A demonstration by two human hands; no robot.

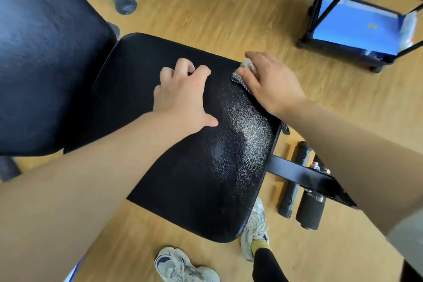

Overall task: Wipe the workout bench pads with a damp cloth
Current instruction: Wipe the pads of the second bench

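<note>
Pressing a cloth (239,81) against the side edge of the black seat pad (183,167), the right hand (272,84) grips it with curled fingers; the left hand (183,96) rests nearby, fingertips down, loosely bent, holding nothing.

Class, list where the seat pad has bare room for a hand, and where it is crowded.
Free: the near half of the seat pad, below the left hand; also the strip beside the back pad. Crowded: the far right edge, where the right hand holds the cloth.
</note>
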